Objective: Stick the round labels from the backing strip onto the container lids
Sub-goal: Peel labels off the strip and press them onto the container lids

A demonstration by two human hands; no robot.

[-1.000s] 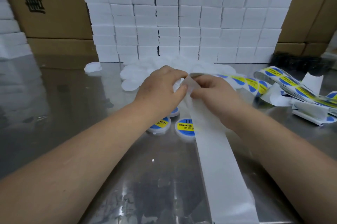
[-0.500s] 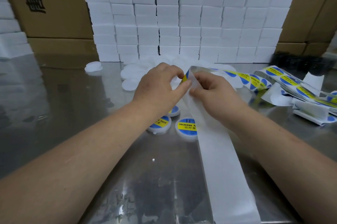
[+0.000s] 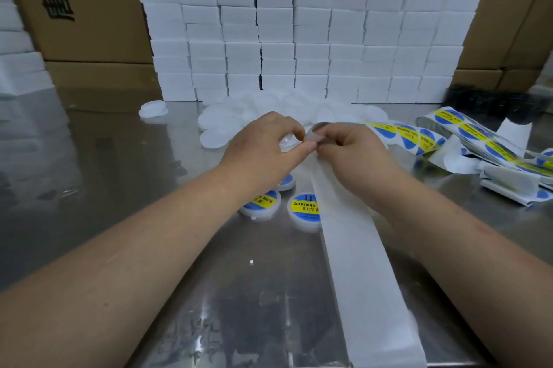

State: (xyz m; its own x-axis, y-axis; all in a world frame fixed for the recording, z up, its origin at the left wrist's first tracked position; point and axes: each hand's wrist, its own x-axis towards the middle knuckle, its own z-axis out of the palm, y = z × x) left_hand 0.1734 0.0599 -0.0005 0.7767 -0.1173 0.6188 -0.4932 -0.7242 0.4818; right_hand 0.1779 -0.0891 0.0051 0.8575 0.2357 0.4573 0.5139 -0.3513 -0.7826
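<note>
Shiny steel table (image 3: 89, 158), both hands (image 3: 263, 152) pinching matte white backing strip (image 3: 359, 263), round labelled lids (image 3: 302, 210)

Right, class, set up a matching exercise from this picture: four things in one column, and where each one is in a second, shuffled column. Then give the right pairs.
Things
1. used backing strip
2. labelled lids
3. unlabelled lids
4. strip with labels

Places
A. heaped at the foot of the stacked white boxes
B. lying at the right of the table
C. running from the hands toward the camera
D. on the table under the left hand and right hand

Pairs: 1-C, 2-D, 3-A, 4-B
</note>
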